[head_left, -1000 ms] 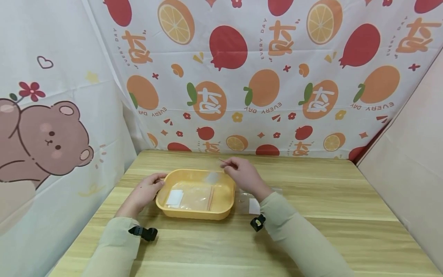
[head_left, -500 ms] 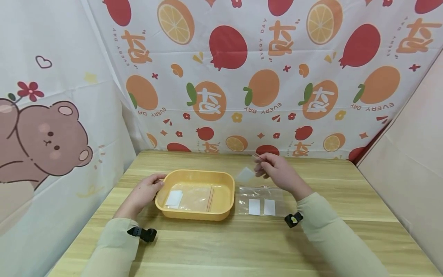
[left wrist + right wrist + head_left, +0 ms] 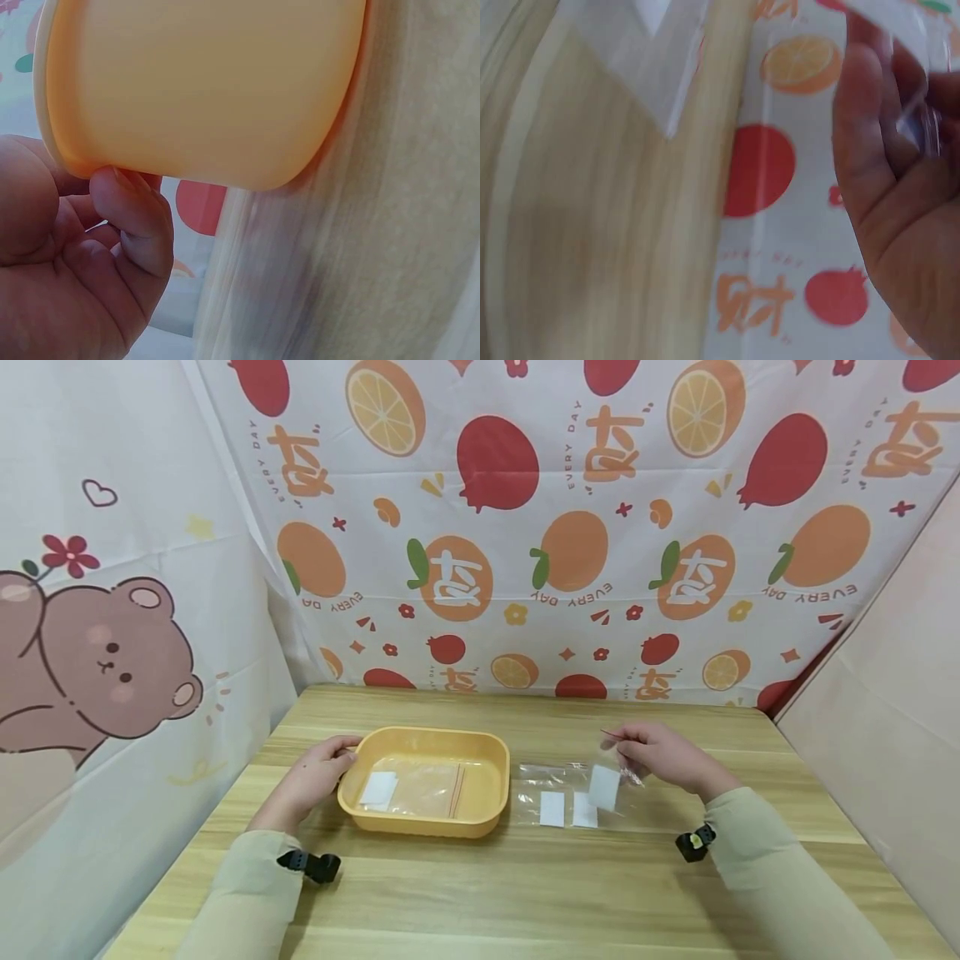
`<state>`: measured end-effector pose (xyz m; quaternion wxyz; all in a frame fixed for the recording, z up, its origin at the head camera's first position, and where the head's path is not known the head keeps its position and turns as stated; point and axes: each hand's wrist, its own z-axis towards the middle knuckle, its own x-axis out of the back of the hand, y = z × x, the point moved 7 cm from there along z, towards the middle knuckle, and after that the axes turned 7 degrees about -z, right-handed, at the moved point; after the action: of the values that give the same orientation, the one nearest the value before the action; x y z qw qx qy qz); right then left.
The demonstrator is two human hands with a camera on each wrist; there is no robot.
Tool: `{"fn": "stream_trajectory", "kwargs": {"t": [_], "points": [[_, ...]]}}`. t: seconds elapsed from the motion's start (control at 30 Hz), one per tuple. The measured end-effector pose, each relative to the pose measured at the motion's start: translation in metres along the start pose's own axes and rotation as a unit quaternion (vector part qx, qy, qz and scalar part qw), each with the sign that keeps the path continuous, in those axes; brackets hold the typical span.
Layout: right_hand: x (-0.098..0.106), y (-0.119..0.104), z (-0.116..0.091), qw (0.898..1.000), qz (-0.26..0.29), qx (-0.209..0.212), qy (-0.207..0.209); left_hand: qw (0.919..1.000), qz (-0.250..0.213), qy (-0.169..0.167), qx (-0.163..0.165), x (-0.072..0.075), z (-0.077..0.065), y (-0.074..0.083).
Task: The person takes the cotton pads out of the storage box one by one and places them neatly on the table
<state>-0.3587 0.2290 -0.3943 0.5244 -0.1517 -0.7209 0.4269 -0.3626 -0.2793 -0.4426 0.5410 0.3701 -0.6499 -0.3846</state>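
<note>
My left hand [image 3: 322, 768] grips the left end of a yellow plastic basin [image 3: 427, 827]. In the left wrist view, its curled fingers [image 3: 131, 199] touch the basin's outer wall below the rim. A clear zip-lock bag with a white label [image 3: 604, 787] hangs from my right hand [image 3: 663, 756], pinched near its red-lined top. It hangs over the right part of the clear bags with white labels [image 3: 552, 808] lying beside the basin. Inside the basin lies clear zip-lock bagging [image 3: 423, 789] with white labels at its left. The right wrist view is blurred.
The wooden table [image 3: 465, 902] extends in front of the basin and to the right. A fruit-print cloth [image 3: 570, 485] hangs behind its far edge. A white cloth with a bear print [image 3: 112, 660] hangs at the left.
My right hand has moved rightward from above the basin's right end, carrying the zip-lock bag over the bags on the table. The left hand stays at the basin's left end.
</note>
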Motion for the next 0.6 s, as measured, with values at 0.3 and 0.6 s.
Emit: {"fn": "stream_trajectory", "kwargs": {"t": [0.3,0.6], "points": [[-0.005,0.042,-0.018,0.991,0.017,-0.036,-0.128,1.0000,0.002,0.000,-0.002,0.000,-0.002,0.001],[0.004,0.070,-0.015,0.991,-0.092,-0.037,-0.089,1.0000,-0.009,-0.001,0.002,-0.001,-0.003,0.001]]}}
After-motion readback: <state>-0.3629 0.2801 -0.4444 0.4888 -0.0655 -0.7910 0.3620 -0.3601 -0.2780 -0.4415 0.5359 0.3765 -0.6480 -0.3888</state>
